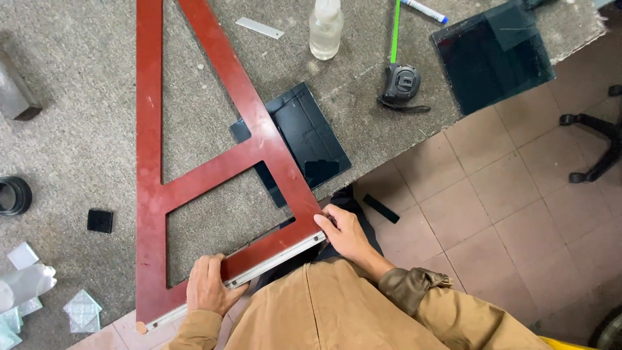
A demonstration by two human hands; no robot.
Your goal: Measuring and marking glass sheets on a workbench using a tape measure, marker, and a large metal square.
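Red wooden T-square [194, 162] flat at workbench [78, 129] near edge, over dark glass pane [311, 139]. Left hand [208, 285] and right hand [342, 230] both clamp its metal-edged bar [275, 259] (fingers curled on it).

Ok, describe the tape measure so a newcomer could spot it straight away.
Start at the big red wooden frame under both hands, then look right past the dark glass pane. The tape measure lies near the table edge: a black case, the only thing with a bright green tape.

Both hands [210, 288] [343, 230] gripping red wooden square [152, 162], dark glass [311, 139] beneath
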